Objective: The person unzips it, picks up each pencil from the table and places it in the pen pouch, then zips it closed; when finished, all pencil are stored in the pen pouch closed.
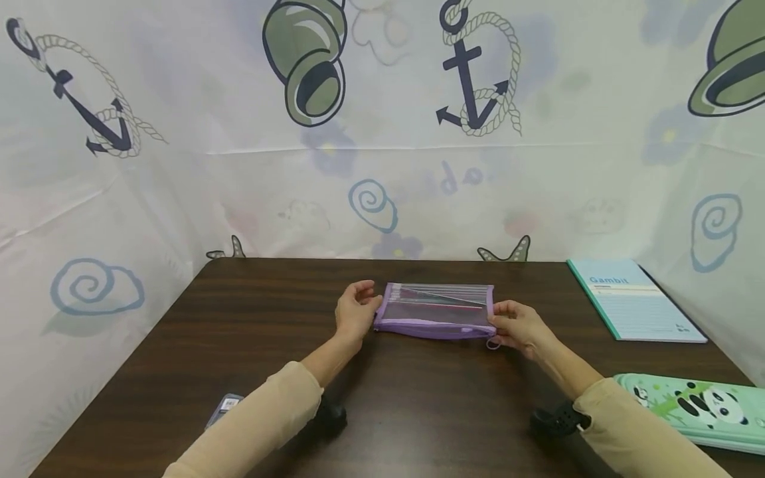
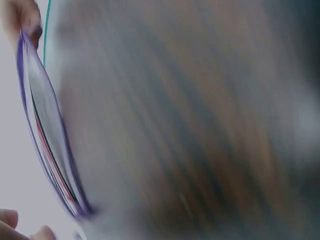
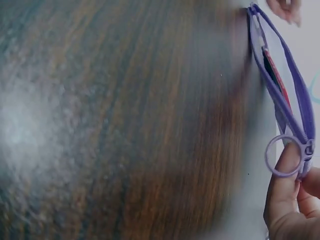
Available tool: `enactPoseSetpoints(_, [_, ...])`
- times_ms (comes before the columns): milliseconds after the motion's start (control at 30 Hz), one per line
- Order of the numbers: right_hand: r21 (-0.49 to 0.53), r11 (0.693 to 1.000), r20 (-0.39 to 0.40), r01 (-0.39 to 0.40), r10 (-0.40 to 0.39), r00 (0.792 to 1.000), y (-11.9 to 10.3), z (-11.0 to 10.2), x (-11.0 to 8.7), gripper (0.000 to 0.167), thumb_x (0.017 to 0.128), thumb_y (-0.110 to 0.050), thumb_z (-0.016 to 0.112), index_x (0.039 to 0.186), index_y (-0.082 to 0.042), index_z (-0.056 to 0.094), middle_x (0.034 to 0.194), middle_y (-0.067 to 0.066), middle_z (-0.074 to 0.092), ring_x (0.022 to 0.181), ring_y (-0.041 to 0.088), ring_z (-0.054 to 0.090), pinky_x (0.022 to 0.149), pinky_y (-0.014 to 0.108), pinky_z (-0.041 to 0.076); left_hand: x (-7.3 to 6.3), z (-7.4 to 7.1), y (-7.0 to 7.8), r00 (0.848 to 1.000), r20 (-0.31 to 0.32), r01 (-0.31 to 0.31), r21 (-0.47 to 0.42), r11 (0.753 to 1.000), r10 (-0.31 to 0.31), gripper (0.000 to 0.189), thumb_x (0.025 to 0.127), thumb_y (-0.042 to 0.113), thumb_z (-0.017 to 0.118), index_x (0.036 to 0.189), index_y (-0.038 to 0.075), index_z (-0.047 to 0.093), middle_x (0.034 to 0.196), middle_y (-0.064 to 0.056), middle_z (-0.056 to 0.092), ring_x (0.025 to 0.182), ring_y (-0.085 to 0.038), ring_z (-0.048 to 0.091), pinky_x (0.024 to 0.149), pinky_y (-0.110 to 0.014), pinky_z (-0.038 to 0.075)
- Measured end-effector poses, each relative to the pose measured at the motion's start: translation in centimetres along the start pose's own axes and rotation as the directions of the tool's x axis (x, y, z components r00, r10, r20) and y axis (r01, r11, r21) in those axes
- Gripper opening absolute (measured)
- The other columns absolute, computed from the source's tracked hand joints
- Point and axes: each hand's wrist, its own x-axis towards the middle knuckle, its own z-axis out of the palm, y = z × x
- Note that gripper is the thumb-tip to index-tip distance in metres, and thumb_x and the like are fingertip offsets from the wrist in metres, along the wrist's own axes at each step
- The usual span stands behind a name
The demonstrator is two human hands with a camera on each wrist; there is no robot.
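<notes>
A purple-edged mesh zipper pouch (image 1: 433,312) is in the middle of the head view, with slim items showing through it, one of them red. Its zipped side gapes in both wrist views, and a red strip (image 3: 277,80) shows inside. At its right end my right hand (image 1: 521,328) pinches the corner beside the purple pull ring (image 3: 283,156). My left hand (image 1: 356,312) is at the left end, fingers loosely bent. From the right wrist view, a small gap separates the left fingers (image 3: 285,10) from the pouch.
A notebook (image 1: 642,299) marked "Gambit" lies at the back right of the dark wooden table (image 1: 418,411). A green panda pencil case (image 1: 699,408) is at the right, by my sleeve. A small grey-edged item (image 1: 226,405) is partly hidden behind my left forearm. A patterned curtain hangs behind.
</notes>
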Motion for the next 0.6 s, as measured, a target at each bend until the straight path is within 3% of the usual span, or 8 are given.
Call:
enactPoseSetpoints(67, [-0.017, 1.0, -0.006, 0.011, -0.011, 1.0, 0.0, 0.1, -0.1, 0.018, 0.093, 0.0, 0.052, 0.109, 0.004, 0.045, 0.078, -0.004, 0.059, 0.067, 0.006, 0.061, 0.058, 0.02, 0.055, -1.2, 1.0, 0.5, 0.996, 0.07, -0.051, -0.054, 0.997, 0.055, 0.029, 0.084, 0.001, 0.065, 0.112, -0.004, 0.06, 0.105, -0.018, 0.063, 0.088, -0.02, 0.062, 0.071, -0.017, 0.052])
enactPoseSetpoints(133, [-0.023, 1.0, -0.005, 0.019, -0.019, 1.0, 0.0, 0.3, -0.1, 0.017, 0.093, -0.001, 0.052, 0.109, 0.003, 0.045, 0.078, -0.005, 0.059, 0.067, 0.006, 0.061, 0.057, 0.019, 0.055, -2.7, 2.4, 1.0, 0.981, 0.182, -0.04, -0.118, 0.992, 0.061, 0.025, 0.085, 0.001, 0.065, 0.108, -0.006, 0.061, 0.099, -0.016, 0.064, 0.081, -0.014, 0.06, 0.069, -0.015, 0.053])
enactPoseSetpoints(233, [-0.017, 1.0, -0.013, 0.012, -0.013, 1.0, -0.2, 0.6, -0.3, 0.019, 0.093, -0.001, 0.053, 0.111, 0.003, 0.045, 0.08, -0.003, 0.058, 0.068, 0.006, 0.061, 0.058, 0.02, 0.055, -5.0, 4.6, 1.6, 0.939, 0.345, 0.08, -0.185, 0.98, -0.011, 0.023, 0.086, 0.002, 0.066, 0.105, -0.008, 0.061, 0.094, -0.014, 0.067, 0.077, -0.009, 0.062, 0.075, -0.024, 0.057])
enactPoseSetpoints(300, [-0.01, 1.0, -0.011, 0.008, -0.008, 1.0, -0.5, 0.8, -0.5, 0.021, 0.094, -0.002, 0.053, 0.112, 0.003, 0.045, 0.081, -0.002, 0.057, 0.068, 0.007, 0.062, 0.059, 0.02, 0.056, -6.3, 6.1, 1.7, 0.913, 0.404, 0.156, -0.21, 0.965, -0.06, 0.023, 0.085, 0.0, 0.066, 0.105, -0.01, 0.061, 0.092, -0.014, 0.069, 0.076, -0.01, 0.064, 0.078, -0.029, 0.058])
enactPoseSetpoints(400, [-0.002, 1.0, -0.012, 0.0, 0.0, 1.0, -0.9, 1.1, -0.6, 0.023, 0.093, -0.002, 0.054, 0.113, 0.004, 0.045, 0.082, 0.0, 0.057, 0.068, 0.007, 0.062, 0.059, 0.02, 0.056, -7.7, 7.9, 1.7, 0.897, 0.425, 0.235, -0.22, 0.947, -0.124, 0.022, 0.084, -0.002, 0.066, 0.104, -0.009, 0.061, 0.09, -0.014, 0.07, 0.076, -0.011, 0.065, 0.08, -0.032, 0.058])
enactPoseSetpoints(600, [0.02, 1.0, -0.024, -0.012, 0.012, 1.0, -1.3, 1.3, -1.0, 0.019, 0.094, -0.001, 0.053, 0.11, 0.002, 0.045, 0.079, -0.001, 0.057, 0.066, 0.006, 0.061, 0.057, 0.019, 0.055, -9.0, 10.1, 1.3, 0.913, 0.382, 0.218, -0.153, 0.964, -0.145, 0.019, 0.081, 0.0, 0.07, 0.098, -0.003, 0.061, 0.084, -0.009, 0.068, 0.072, -0.009, 0.064, 0.072, -0.028, 0.059])
